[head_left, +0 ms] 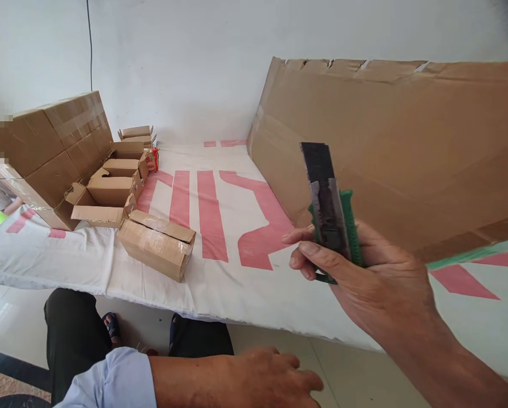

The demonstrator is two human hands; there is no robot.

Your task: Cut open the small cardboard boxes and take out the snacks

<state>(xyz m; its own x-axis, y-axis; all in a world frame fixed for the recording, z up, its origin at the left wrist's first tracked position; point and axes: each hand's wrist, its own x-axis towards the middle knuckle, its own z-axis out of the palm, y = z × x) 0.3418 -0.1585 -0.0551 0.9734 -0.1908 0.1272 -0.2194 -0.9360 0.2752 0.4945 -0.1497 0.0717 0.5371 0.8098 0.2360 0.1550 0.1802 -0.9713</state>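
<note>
The left hand [266, 377] is hovering, loosely spread, short of the desk [224, 292] edge; the right hand [379, 277] is gripping one knife [331, 218] before one cardboard panel [407, 147], open cloth [232, 272] stretching leftward to one taped carton [154, 246].

The right hand [381, 277] grips a green box cutter [331, 212].

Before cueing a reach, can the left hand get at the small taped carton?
Probably yes: the taped carton sits near the front of the table, nothing visible blocks the left hand, and the right hand holds the utility knife aside.
</note>
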